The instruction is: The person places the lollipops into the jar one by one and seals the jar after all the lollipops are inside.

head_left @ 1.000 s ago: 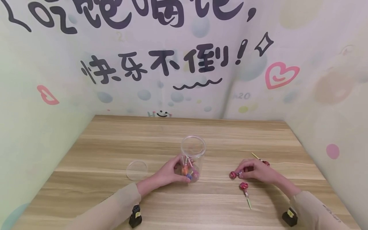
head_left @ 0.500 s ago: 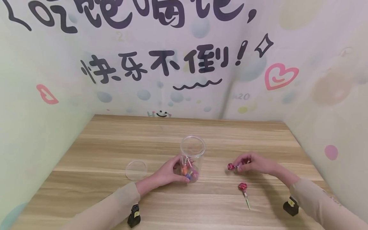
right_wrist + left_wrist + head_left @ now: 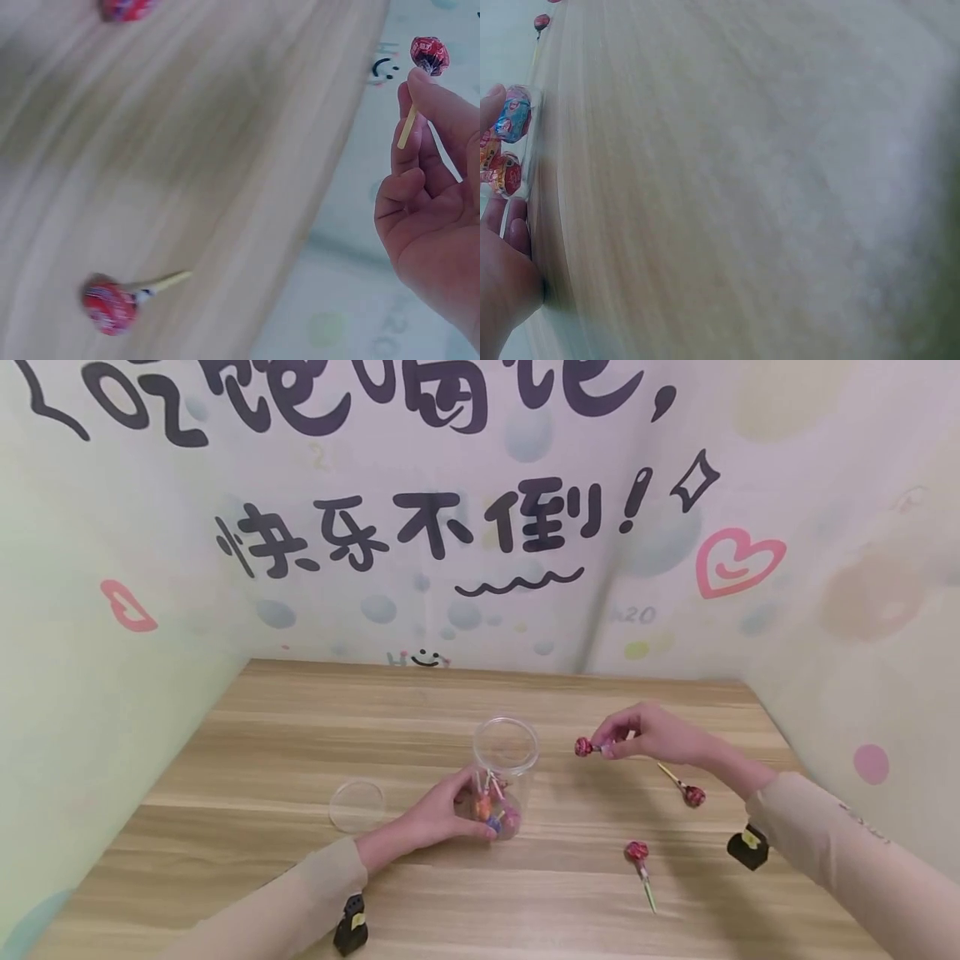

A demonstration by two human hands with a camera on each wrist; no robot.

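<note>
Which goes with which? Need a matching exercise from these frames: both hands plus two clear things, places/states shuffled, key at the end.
Column one
1. Left hand
2. Right hand
3. Clear jar
4. Round clear disc

Column two
A. Stands open-topped with wrapped lollipops inside
B. Grips the jar's side
C. Lies on the table, left of the jar in the head view
D. Pinches a red-wrapped lollipop by its stick

Pairs: 1-B, 2-D, 3-A, 4-C
</note>
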